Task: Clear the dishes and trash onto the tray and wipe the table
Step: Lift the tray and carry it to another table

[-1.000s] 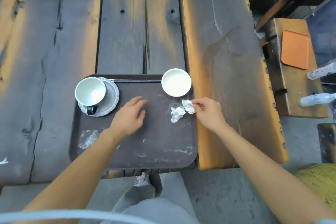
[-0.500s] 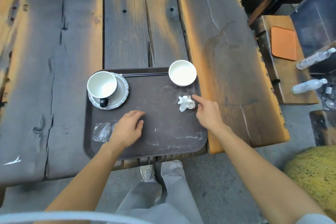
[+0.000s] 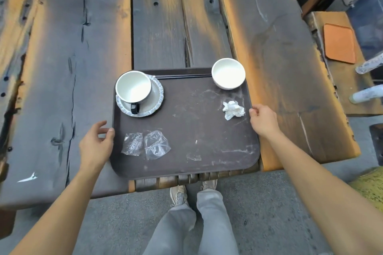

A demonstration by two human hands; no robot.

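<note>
- Tray [image 3: 199, 130], dark brown and scuffed with pale marks, lies flat on the wooden worktop [image 3: 170, 27], its near edge close to the worktop's near edge.
- Far-left on the tray, a white mug [image 3: 133, 87] with a dark handle stands upright on a patterned saucer [image 3: 154, 97]; the handle points toward the person.
- Far-right, a small white bowl [image 3: 228, 73] sits upright on the tray's far corner, its rim reaching over the tray's far edge.
- Along the far edge, between mug and bowl, a pair of dark chopsticks [image 3: 183, 77] lies flat, running left to right.
- A crumpled white napkin [image 3: 233, 109] rests on the tray's right side, nearer than the bowl and apart from it.
- Two pieces of clear plastic wrapper [image 3: 145, 144] lie side by side on the near-left part of the tray, touching or nearly so.
- Left hand [image 3: 95, 145] is at the tray's left edge, its grip loosely spread, thumb tip touching the rim and fingers curled just outside it; whether they reach under the rim cannot be told.
- Right hand [image 3: 264, 121] is at the tray's right edge, just beside the napkin, thumb on the rim and fingers curled; its grip looks half spread, not clearly clamped on the rim.
- To the right, apart from the worktop, a lower wooden bench [image 3: 339, 80] carries an orange mat [image 3: 338, 42] and two clear bottles [image 3: 366, 93] lying on their sides.
- Below the worktop's edge, grey trouser legs and pale shoes stand on the concrete floor.
</note>
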